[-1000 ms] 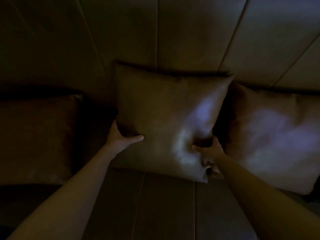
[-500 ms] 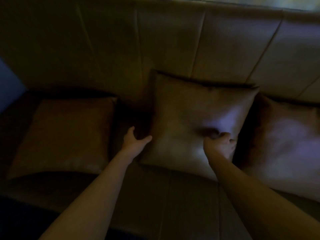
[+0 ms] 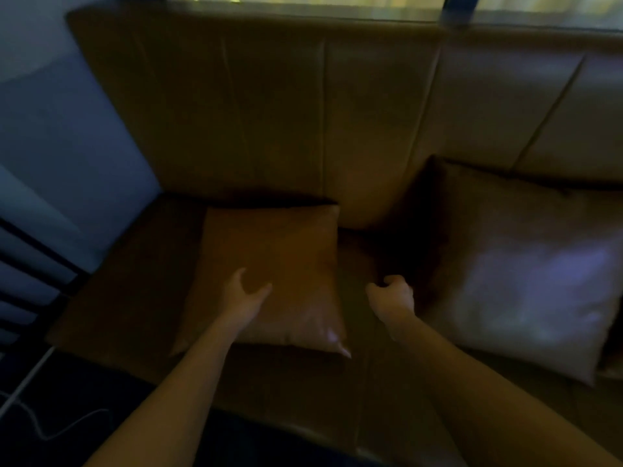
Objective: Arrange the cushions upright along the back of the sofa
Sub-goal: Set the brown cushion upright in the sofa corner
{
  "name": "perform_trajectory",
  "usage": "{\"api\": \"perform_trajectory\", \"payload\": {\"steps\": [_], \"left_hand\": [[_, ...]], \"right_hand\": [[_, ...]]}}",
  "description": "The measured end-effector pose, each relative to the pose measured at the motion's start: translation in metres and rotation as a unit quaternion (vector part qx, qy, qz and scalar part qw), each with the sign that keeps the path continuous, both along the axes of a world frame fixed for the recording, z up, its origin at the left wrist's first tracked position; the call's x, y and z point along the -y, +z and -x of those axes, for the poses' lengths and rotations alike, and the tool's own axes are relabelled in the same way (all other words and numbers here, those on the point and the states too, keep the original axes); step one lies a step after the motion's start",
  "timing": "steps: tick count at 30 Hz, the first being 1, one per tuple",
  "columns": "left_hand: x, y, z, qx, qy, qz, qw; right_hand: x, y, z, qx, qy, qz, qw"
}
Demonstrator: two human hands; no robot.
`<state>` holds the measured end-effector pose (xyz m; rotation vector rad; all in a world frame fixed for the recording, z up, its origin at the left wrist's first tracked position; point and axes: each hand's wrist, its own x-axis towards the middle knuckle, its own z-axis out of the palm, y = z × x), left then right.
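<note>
A brown leather cushion [image 3: 279, 264] lies flat on the sofa seat [image 3: 135, 284] near the left end. My left hand [image 3: 247, 296] hovers over its near half with fingers spread, holding nothing. My right hand [image 3: 392, 298] is to the right of that cushion, over the gap, fingers curled loosely around nothing. A second brown cushion [image 3: 526, 264] leans upright against the sofa back [image 3: 269, 112] at the right. The room is dim and the picture is blurred.
A pale wall [image 3: 50, 146] borders the sofa's left end. A dark slatted rack [image 3: 27, 281] stands at the lower left, with a thin white cable [image 3: 37, 419] on the floor. A lit window strip [image 3: 303, 0] runs above the sofa back.
Both hands have let go of the upright cushion and moved left. The view swung left, so the flat cushion now lies under my left hand.
</note>
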<state>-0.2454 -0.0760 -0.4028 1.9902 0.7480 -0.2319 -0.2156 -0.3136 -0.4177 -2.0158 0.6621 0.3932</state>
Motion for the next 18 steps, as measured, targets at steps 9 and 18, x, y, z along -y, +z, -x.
{"api": "perform_trajectory", "payload": {"steps": [9,18], "left_hand": [[-0.077,-0.014,-0.037,-0.022,0.031,0.014,0.999],[-0.123,-0.066,-0.077,-0.101,0.038,0.07,0.992]], "right_hand": [[-0.067,-0.019,-0.046,-0.046,0.025,-0.06,0.997],[-0.093,-0.064,-0.078,-0.098,0.002,-0.164,0.982]]}}
